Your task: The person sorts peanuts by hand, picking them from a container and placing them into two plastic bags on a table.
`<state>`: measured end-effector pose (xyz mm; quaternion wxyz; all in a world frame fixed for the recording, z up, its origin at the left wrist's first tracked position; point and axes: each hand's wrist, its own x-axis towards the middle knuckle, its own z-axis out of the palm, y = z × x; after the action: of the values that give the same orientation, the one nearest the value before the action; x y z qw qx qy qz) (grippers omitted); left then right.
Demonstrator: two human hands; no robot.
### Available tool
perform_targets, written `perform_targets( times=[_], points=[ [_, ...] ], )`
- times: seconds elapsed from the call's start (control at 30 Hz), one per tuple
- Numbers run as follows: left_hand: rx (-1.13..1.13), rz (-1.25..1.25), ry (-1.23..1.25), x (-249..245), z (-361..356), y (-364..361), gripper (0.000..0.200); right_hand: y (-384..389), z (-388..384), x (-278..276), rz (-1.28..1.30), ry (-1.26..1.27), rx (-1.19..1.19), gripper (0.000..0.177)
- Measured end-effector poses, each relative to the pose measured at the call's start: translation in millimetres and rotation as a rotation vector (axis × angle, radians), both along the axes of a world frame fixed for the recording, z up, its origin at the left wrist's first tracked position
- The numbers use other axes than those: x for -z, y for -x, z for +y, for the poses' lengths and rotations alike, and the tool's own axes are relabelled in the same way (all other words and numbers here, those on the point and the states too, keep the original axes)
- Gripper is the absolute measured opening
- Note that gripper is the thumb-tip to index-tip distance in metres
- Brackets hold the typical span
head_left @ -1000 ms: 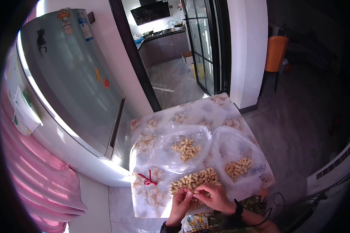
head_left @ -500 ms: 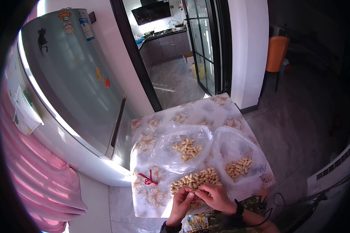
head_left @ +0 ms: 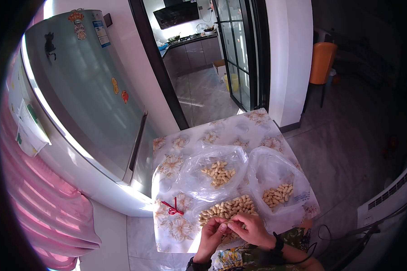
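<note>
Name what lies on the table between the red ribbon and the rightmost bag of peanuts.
A pile of peanuts, shown in the head view.

The tabletop (head_left: 253,118) wears a white cloth printed with beige-brown flowers. On it, pale tan peanuts (head_left: 228,208) lie in clear, colourless bags (head_left: 199,180) (one bag at 3 o'clock carries small blue print). A bright red tie (head_left: 172,208) sits at 9 o'clock of the nearest heap. At 6 o'clock, a green floral sleeve (head_left: 298,237) and a black wristband (head_left: 278,241). The fridge (head_left: 86,99) at 10 o'clock is silver-grey with orange and red magnets. A pink curtain (head_left: 45,217) is at 8 o'clock and an orange chair (head_left: 321,61) at 1 o'clock.
</note>
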<state>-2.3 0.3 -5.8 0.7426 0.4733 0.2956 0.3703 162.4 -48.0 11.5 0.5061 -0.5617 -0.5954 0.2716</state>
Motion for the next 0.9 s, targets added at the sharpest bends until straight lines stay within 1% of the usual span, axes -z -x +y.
perform_targets(
  times=[0.17,0.43,0.57,0.73,0.9],
  points=[
    [-0.012,0.021,-0.022,2.0,1.1,-0.1,0.017,0.4,0.0,1.1,0.008,-0.006,-0.001,0.018],
    [-0.043,0.062,-0.017,-12.2,-1.6,-4.0,0.014,0.1,0.0,1.0,0.000,-0.014,0.000,0.019],
    [-0.050,0.060,-0.028,-5.2,-1.2,-2.5,0.013,-0.2,0.4,3.3,0.005,-0.004,-0.015,0.019],
    [-0.010,0.067,-0.024,-1.5,0.2,-0.2,0.009,-0.3,0.6,2.6,0.024,0.002,-0.018,0.017],
    [0.005,0.063,-0.010,-1.6,0.6,1.2,0.012,-0.1,0.4,4.5,0.023,-0.003,-0.017,0.015]
  ],
)
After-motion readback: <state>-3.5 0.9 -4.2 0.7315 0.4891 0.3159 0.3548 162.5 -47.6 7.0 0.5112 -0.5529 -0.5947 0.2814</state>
